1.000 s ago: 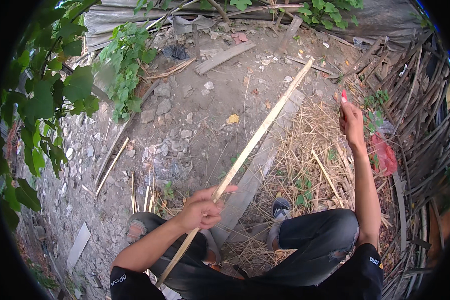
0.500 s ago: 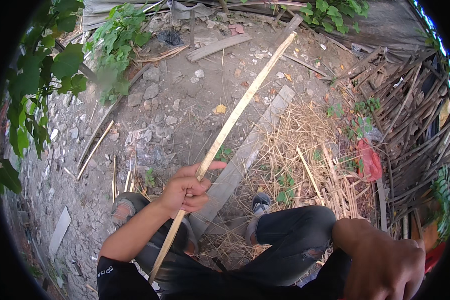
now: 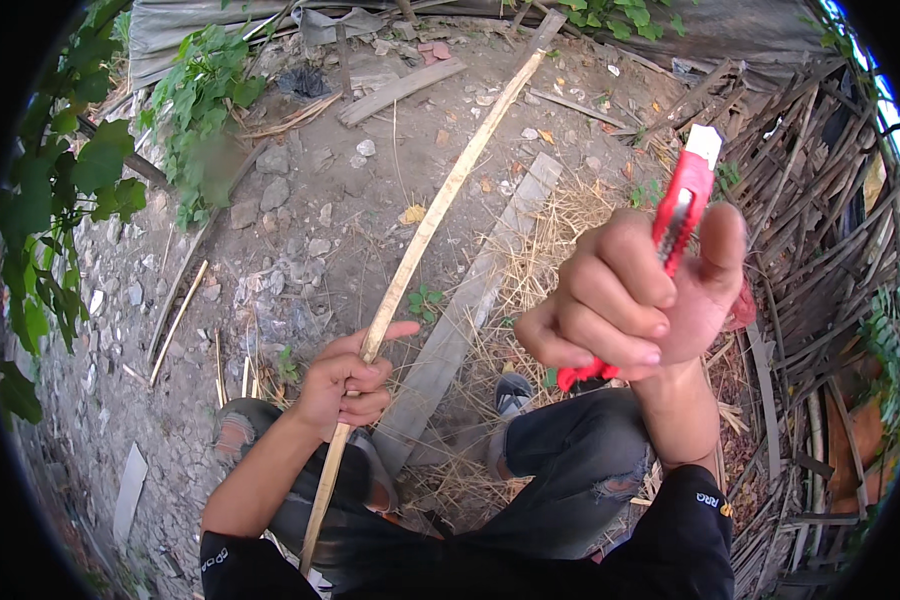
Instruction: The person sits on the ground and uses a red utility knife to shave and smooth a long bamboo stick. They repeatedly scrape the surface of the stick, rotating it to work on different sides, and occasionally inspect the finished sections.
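My left hand [image 3: 348,385] is closed around a long, pale bamboo strip [image 3: 432,215], its index finger stretched out to the right. The strip slants from my lap up toward the far ground. Raised at the right, my right hand [image 3: 635,290] grips a red utility knife [image 3: 683,198]. The knife's short, pale blade end points upward, and its red lower end shows below my fingers. Knife and strip are apart from each other. My fist covers the middle of the knife.
A grey wooden plank [image 3: 470,310] lies between my feet. Thin straw shavings [image 3: 560,235] cover the ground to its right. A heap of sticks [image 3: 820,200] stands at the far right. Leafy vines [image 3: 195,120] hang on the left, and stones [image 3: 273,190] dot the soil.
My right hand has come up from the lower right toward the middle, bringing the red utility knife into clear sight. My left hand keeps its hold on the bamboo strip.
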### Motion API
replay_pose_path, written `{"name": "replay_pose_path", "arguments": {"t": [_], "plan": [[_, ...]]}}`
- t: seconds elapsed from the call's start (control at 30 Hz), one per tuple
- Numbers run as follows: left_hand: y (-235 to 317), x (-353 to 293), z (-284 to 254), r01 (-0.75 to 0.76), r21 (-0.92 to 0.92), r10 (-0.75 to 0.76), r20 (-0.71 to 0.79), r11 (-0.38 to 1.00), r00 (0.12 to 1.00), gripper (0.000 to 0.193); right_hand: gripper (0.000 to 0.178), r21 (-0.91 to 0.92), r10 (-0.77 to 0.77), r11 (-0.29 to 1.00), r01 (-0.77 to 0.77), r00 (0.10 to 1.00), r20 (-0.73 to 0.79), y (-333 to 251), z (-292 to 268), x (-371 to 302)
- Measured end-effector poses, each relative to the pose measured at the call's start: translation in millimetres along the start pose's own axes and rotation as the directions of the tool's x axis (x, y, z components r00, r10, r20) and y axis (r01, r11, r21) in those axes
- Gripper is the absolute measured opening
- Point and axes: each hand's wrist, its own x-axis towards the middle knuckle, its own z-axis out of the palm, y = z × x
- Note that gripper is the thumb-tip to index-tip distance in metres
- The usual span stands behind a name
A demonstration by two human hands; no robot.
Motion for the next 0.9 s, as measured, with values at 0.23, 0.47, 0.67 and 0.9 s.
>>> {"name": "replay_pose_path", "arguments": {"t": [0.23, 0.47, 0.67, 0.9], "plan": [[3, -3, -6, 0.008, 0.100, 0.000, -0.077, 0.995, 0.997, 0.058, 0.052, -0.806, 0.185, 0.096, -0.583, 0.807, -0.561, 63, -48, -4], [-3, -4, -18, 0.038, 0.087, -0.028, -0.110, 0.995, 0.993, 0.020, 0.040, -0.854, 0.441, 0.010, -0.520, 0.769, -0.463, 93, -36, 8], [1, -4, -13, 0.038, 0.061, -0.031, -0.110, 0.997, 0.993, 0.042, 0.042, -0.838, 0.442, 0.114, -0.534, 0.782, -0.439, 98, -31, 11], [-1, -5, -15, 0.038, 0.079, -0.027, -0.136, 0.996, 0.990, 0.020, 0.039, -0.867, 0.315, -0.090, -0.489, 0.812, -0.491, 109, -41, 6]]}}
